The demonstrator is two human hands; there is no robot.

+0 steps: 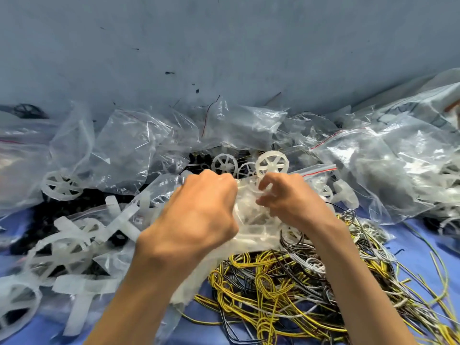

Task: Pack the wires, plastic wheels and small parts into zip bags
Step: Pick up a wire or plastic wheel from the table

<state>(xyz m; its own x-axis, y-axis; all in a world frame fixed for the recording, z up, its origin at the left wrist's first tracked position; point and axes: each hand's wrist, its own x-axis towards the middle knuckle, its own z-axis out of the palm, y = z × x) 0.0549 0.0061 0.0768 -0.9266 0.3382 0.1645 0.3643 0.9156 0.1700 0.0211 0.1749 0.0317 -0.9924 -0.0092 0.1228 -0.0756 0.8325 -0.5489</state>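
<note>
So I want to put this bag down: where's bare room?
Broad grey surface beyond the bags; a small blue strip between wires and the bags at right. Crowded round the left hand and right hand, wheels at left.

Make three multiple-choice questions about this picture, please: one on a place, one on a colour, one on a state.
1. Where does the pile of wires lie?
A. far away, at the top of the picture
B. at the lower right, near the camera
C. at the far left edge

2. What colour is the wheel just beyond the right hand?
A. red
B. white
C. green

3. What do the left hand and the right hand do?
A. both grip one bag
B. both lie flat and open
C. only the left holds something

Answers: 1 B, the yellow, black and grey tangle fills the lower right; 2 B, its rim and spokes are whitish; 3 A, the fingers of both hands curl on the same bag.
</note>
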